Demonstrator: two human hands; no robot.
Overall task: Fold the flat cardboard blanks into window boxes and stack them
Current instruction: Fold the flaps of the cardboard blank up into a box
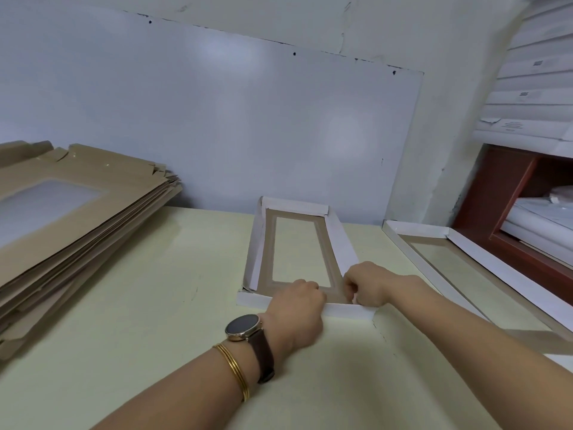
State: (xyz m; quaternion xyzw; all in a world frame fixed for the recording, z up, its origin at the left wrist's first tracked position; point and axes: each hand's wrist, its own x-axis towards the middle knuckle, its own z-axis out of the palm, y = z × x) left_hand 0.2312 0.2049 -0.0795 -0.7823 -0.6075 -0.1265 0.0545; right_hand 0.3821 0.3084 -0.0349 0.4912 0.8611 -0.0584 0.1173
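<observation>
The half-formed window box lies on the table, stretching away from both hands, its near end wall right under them. The left hand curls its fingers over that wall, seemingly to keep it upright, while the right hand pinches the near right corner, probably tucking a tab. Flat blanks are stacked well left of the left hand, and a folded box sits just beyond the right arm.

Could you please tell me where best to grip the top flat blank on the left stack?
Pinch the top flat blank by its brown border along the near long edge, reaching in from the right. It lies flat with that edge exposed, and its clear window film looks likely to dent.
</observation>
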